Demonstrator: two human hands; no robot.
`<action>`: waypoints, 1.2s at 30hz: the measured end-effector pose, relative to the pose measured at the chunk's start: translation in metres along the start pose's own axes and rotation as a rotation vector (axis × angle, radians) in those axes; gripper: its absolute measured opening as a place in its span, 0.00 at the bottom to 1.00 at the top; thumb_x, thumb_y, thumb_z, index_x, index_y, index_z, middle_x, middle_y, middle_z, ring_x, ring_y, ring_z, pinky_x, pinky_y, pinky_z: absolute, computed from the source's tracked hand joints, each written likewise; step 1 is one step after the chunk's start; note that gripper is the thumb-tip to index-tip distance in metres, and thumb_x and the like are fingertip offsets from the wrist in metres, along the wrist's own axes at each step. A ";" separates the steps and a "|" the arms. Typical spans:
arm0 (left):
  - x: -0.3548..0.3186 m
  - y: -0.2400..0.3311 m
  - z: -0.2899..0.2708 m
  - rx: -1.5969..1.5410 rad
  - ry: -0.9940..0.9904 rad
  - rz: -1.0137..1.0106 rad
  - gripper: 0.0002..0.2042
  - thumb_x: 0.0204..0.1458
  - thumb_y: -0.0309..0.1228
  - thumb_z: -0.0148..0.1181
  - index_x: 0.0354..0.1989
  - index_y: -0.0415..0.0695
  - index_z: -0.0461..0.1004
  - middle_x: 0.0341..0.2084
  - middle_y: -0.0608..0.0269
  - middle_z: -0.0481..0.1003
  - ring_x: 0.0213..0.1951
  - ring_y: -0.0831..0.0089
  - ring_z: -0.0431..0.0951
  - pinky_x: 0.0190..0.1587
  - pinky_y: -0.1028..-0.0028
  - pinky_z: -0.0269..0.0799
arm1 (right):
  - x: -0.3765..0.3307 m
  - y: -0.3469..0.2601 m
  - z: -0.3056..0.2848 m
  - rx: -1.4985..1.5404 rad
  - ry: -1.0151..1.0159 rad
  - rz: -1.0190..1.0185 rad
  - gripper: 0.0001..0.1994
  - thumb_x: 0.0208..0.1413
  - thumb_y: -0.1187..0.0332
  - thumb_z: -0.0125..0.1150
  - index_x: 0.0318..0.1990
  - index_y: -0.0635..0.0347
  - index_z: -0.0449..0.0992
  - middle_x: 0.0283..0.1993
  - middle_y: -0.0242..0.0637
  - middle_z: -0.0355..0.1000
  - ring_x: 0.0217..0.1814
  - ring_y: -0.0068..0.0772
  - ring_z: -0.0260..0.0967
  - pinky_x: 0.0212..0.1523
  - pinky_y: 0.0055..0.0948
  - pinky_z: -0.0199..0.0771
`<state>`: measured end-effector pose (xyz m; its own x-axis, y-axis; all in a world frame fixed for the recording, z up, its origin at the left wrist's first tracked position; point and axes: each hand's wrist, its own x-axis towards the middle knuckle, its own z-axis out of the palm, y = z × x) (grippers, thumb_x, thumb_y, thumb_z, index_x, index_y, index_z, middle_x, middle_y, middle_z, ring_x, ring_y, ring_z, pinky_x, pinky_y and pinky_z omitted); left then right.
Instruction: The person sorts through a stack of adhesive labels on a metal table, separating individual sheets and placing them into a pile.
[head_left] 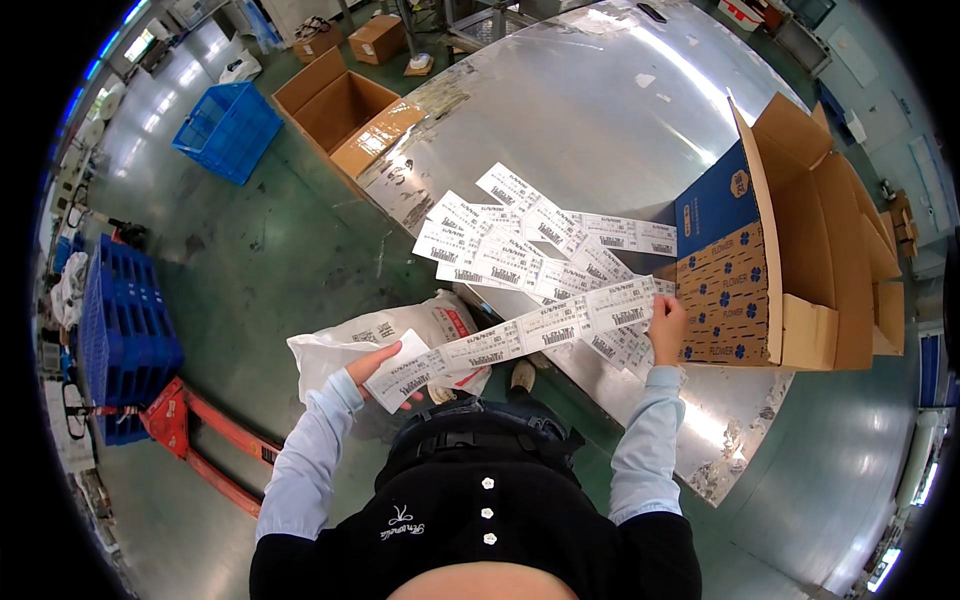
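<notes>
Steel table (600, 110) strewn with loose label strips (520, 240); held 1 label strip (520, 335) stretched, left hand (380, 372) and right hand (667, 322) fingers pinched shut on ends; carton (810, 250) right, sorting barely begun.

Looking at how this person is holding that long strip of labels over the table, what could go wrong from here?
The label strip is stretched between the left hand and right hand; a harder pull might tear it at a joint between labels. Its left end hangs past the edge of the metal table, so if it slips it could drop toward the white bag or the floor. More strips lie loosely overlapped on the table, and the held one might tangle with them.
</notes>
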<state>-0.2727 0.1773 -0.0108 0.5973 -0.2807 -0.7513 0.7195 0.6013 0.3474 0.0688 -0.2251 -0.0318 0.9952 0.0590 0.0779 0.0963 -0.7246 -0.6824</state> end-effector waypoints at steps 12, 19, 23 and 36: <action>0.019 0.003 0.027 0.071 0.311 0.138 0.27 0.56 0.43 0.52 0.60 0.39 0.60 0.51 0.51 0.70 0.50 0.59 0.73 0.51 0.62 0.71 | -0.030 -0.100 0.000 -0.136 -0.167 -0.464 0.18 0.44 0.61 0.67 0.43 0.58 0.75 0.43 0.44 0.71 0.50 0.48 0.64 0.52 0.42 0.63; 0.038 0.014 0.062 0.125 0.258 0.287 0.18 0.58 0.35 0.48 0.53 0.38 0.66 0.43 0.54 0.74 0.41 0.67 0.77 0.41 0.71 0.75 | -0.137 -0.203 0.080 0.411 -0.811 -1.103 0.15 0.48 0.58 0.64 0.39 0.57 0.74 0.38 0.38 0.70 0.46 0.43 0.66 0.49 0.38 0.64; 0.048 0.012 0.049 -0.018 0.344 0.286 0.13 0.59 0.33 0.47 0.46 0.37 0.69 0.38 0.57 0.75 0.36 0.68 0.78 0.37 0.71 0.76 | -0.150 -0.196 0.106 0.209 -0.851 -1.179 0.09 0.54 0.61 0.57 0.30 0.56 0.70 0.30 0.35 0.67 0.30 0.38 0.70 0.32 0.37 0.69; 0.086 -0.016 0.017 -0.367 0.418 0.286 0.21 0.63 0.39 0.37 0.55 0.36 0.62 0.48 0.47 0.71 0.49 0.55 0.73 0.53 0.56 0.69 | -0.148 -0.191 0.115 0.023 -0.552 -1.290 0.06 0.52 0.63 0.57 0.31 0.53 0.69 0.29 0.31 0.63 0.22 0.34 0.68 0.18 0.31 0.67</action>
<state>-0.2265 0.1305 -0.0712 0.5058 0.2014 -0.8388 0.3389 0.8478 0.4079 -0.0953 -0.0160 0.0033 0.0844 0.9283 0.3622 0.9303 0.0568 -0.3623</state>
